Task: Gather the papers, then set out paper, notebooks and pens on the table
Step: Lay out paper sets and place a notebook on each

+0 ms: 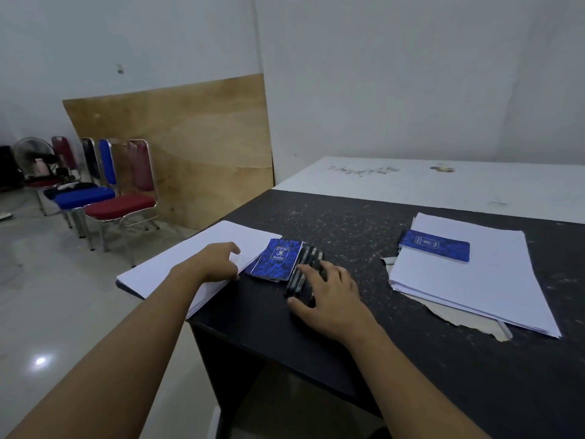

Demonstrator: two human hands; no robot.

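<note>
The black desk (pixel 348 223) carries two paper stacks. The left stack (pixel 196 251) overhangs the desk's left edge, long axis running near-left to far-right. The right stack (pixel 474 280) runs near-right to far-left and carries one blue notebook (pixel 435 245) laid crosswise, spiral to the left. The centre notebook pile (pixel 278 259) points away from me, spiral at the far end. The pens (pixel 305 264) lie parallel, just beside it. My left hand (pixel 215 263) rests on the left stack, fingers loosely bent. My right hand (pixel 332 294) lies spread over the pens, gripping nothing.
</note>
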